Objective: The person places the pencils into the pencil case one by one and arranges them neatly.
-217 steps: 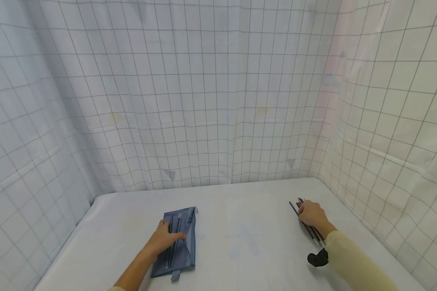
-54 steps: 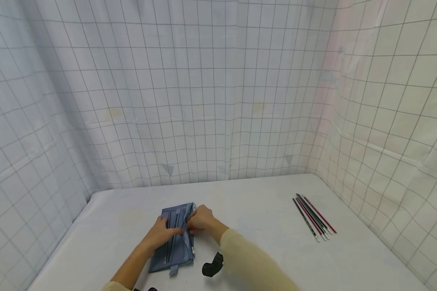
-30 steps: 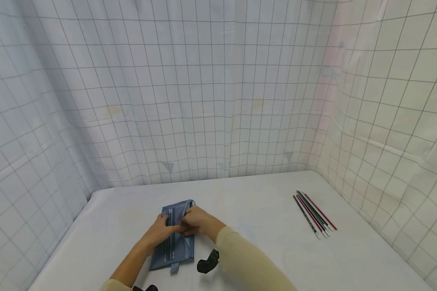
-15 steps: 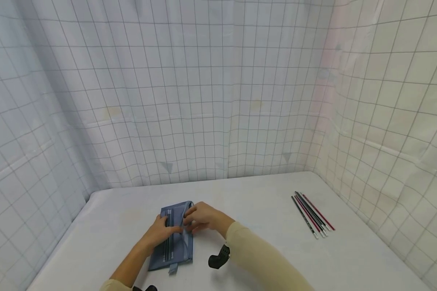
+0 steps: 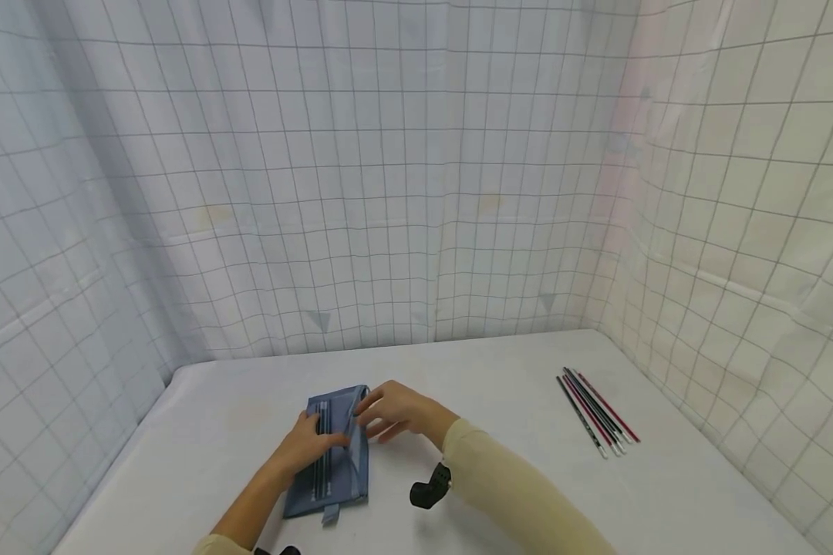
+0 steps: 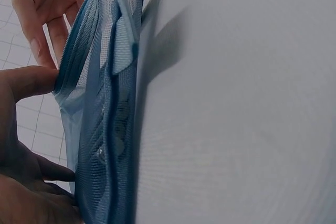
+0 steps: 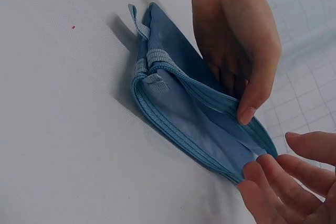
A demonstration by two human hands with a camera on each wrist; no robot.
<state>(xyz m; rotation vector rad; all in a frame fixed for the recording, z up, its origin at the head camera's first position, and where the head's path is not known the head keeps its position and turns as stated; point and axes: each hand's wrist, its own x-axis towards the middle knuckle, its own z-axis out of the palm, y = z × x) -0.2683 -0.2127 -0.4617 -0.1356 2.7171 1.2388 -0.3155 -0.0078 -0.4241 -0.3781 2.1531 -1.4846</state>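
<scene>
A blue zippered pencil case (image 5: 350, 482) lies on the white table (image 5: 500, 493). My left hand (image 5: 308, 447) holds it from the left, thumb at the zipper edge. In the right wrist view the left thumb (image 7: 254, 98) lifts one side of the zipper, and the mouth gapes, showing the pale blue inside (image 7: 205, 132). My right hand (image 5: 399, 408) is at the upper right end of the mouth, fingers spread and empty, fingertips right at the rim. Through the mesh (image 6: 97, 174) small round whitish shapes show. Dark lengthwise strips (image 5: 322, 455) mark its upper face.
Several pencils (image 5: 593, 408) in black, red and dark pink lie in a loose bundle at the right of the table. A black wrist camera (image 5: 430, 487) hangs below the right sleeve (image 5: 521, 493). White gridded curtains (image 5: 416, 193) stand around the table.
My right hand went from the pencils to the case, where a pencil's white end showed at its edge. The hand has since drawn back slightly, fingers loosened. My left hand stays on the case.
</scene>
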